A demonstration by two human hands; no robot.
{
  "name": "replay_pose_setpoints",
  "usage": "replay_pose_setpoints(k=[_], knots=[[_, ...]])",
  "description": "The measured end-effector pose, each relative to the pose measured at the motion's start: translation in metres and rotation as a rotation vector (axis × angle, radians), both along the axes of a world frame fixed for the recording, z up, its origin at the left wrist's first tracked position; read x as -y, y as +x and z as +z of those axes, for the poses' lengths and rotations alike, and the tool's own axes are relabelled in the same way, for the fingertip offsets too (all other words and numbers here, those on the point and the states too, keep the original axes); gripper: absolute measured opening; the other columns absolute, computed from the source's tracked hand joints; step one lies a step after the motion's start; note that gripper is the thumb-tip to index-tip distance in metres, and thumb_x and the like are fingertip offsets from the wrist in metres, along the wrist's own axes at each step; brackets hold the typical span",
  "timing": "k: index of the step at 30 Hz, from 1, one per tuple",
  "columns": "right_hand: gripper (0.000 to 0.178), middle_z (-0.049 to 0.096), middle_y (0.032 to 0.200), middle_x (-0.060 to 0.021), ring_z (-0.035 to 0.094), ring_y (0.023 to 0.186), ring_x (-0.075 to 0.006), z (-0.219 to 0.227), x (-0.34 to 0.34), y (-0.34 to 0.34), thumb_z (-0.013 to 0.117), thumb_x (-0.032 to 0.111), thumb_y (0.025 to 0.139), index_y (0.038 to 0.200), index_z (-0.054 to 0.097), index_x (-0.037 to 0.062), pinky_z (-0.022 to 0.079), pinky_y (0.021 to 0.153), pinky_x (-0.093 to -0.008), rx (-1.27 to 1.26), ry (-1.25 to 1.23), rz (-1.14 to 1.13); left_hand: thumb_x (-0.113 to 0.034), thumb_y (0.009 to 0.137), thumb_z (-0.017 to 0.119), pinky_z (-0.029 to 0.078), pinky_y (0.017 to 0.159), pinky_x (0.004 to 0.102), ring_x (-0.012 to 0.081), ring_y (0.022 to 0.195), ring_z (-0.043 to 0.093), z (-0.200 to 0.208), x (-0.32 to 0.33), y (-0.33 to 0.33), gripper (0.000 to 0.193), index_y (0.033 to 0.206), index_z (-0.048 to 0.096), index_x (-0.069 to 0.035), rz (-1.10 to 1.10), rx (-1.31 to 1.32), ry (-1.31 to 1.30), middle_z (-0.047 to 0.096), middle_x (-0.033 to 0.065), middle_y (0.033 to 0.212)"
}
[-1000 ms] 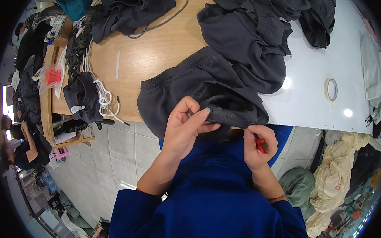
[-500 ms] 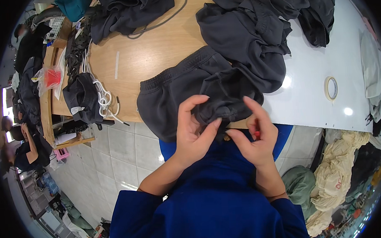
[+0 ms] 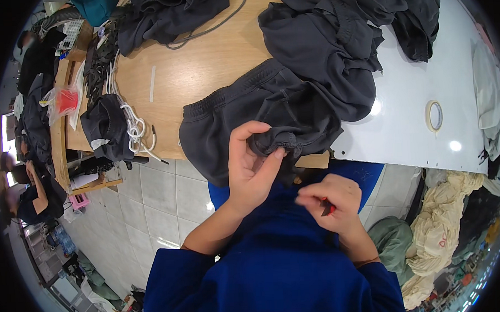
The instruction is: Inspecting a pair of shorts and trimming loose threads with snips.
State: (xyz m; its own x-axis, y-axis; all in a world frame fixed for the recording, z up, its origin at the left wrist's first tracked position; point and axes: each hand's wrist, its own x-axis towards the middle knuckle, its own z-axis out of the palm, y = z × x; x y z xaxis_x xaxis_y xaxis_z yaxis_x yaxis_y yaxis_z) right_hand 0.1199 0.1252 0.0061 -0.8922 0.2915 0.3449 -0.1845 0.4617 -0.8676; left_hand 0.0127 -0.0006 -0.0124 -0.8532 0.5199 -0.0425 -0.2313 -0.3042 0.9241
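Note:
A dark grey garment with a gathered elastic waistband (image 3: pixel 233 95) lies over the front edge of the wooden table. My left hand (image 3: pixel 253 170) is closed on a bunched hem of it, thumb against fingers. Below and to the right, apart from the cloth, my right hand (image 3: pixel 334 202) is curled with a small red and dark tool (image 3: pixel 326 207) in its palm. Most of that tool is hidden by the fingers, so its kind cannot be made out.
More dark garments (image 3: pixel 324 58) are heaped behind. On the white tabletop at right lies a tape roll (image 3: pixel 436 115). White cords (image 3: pixel 136 127) hang at the left table edge. Cream cloth (image 3: pixel 440 226) is piled at lower right. Other people (image 3: pixel 37 193) sit far left.
My right hand has drawn down from the garment and curled its fingers, turning so that more of the red tool shows. My left hand still grips the hem.

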Motion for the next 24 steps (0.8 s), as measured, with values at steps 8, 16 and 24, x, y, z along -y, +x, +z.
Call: replay_pose_setpoints(k=[8, 16, 24], knots=[[0.033, 0.06, 0.084, -0.0119, 0.054, 0.066, -0.0206, 0.005, -0.012, 0.001, 0.072, 0.003, 0.071, 0.102, 0.058, 0.0023, 0.043, 0.061, -0.0227, 0.113, -0.037, -0.149, 0.012, 0.083, 0.052, 0.049, 0.081, 0.0258, 0.0144, 0.091, 0.061, 0.007, 0.002, -0.003, 0.05, 0.125, 0.032, -0.006, -0.075, 0.12, 0.085, 0.062, 0.0126, 0.102], [0.038, 0.062, 0.089, -0.0024, 0.051, 0.079, -0.0182, 0.004, -0.014, -0.01, 0.077, 0.009, 0.061, 0.098, 0.069, 0.0082, 0.04, 0.072, -0.0275, -0.009, 0.448, -0.313, 0.012, 0.082, 0.051, 0.049, 0.083, 0.0274, 0.016, 0.093, 0.061, 0.015, 0.003, -0.003, 0.056, 0.13, 0.029, -0.006, -0.108, 0.168, 0.089, 0.061, 0.0146, 0.104], [0.038, 0.061, 0.088, -0.0021, 0.049, 0.08, -0.0189, 0.005, -0.011, -0.015, 0.077, 0.01, 0.062, 0.099, 0.07, 0.0087, 0.04, 0.069, -0.0267, -0.031, 0.413, -0.301, 0.012, 0.083, 0.051, 0.049, 0.085, 0.0281, 0.0168, 0.095, 0.062, 0.013, 0.003, -0.002, 0.056, 0.131, 0.028, -0.005, -0.132, 0.145, 0.092, 0.062, 0.0157, 0.105]])
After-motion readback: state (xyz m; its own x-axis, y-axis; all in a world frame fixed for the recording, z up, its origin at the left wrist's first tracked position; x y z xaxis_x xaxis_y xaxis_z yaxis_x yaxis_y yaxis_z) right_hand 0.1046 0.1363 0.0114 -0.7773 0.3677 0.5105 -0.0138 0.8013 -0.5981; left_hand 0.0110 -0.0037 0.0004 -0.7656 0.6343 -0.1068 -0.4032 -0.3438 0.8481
